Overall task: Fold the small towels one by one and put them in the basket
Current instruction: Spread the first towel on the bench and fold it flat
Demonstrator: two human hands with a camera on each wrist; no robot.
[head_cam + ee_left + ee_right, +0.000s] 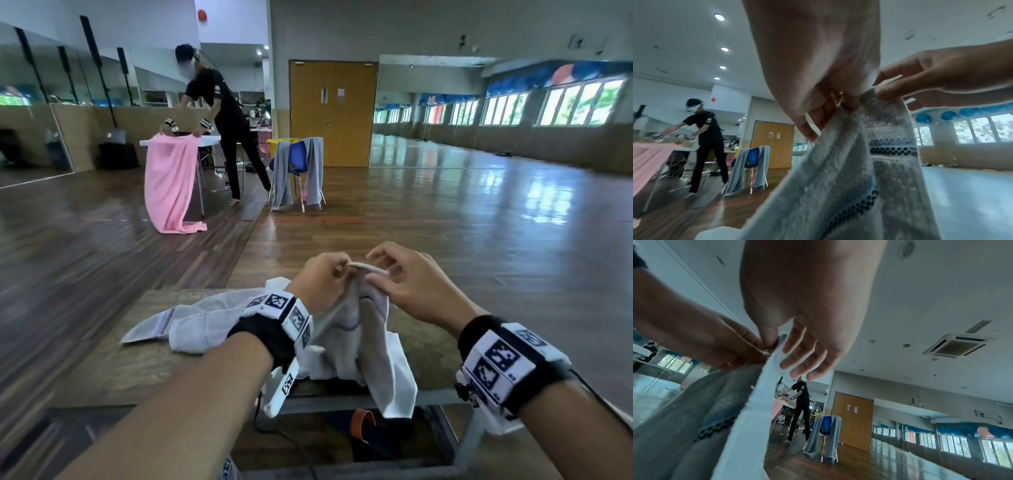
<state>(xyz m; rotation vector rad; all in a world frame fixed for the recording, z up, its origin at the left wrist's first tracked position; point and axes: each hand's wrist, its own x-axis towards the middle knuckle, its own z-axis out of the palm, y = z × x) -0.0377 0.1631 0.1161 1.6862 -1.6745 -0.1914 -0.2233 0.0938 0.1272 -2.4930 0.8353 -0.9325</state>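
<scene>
A small white towel (370, 346) with a dark checkered band hangs from both my hands above the wooden table (137, 359). My left hand (325, 274) pinches its top edge with curled fingers. My right hand (394, 274) pinches the same edge just to the right, thumb against forefinger, the other fingers spread. In the left wrist view the towel (869, 170) drops straight down from the left hand (830, 100). In the right wrist view the right hand (781, 344) pinches the towel (748, 410) edge. Another white towel (195, 325) lies crumpled on the table at left. No basket is in view.
A grey metal frame (462, 445) with dark items inside sits below the table's near edge. Across the wooden floor another person (222, 113) handles a pink cloth (168, 181) at a white table. A blue chair (298, 161) draped with grey cloths stands before a wooden door (332, 113).
</scene>
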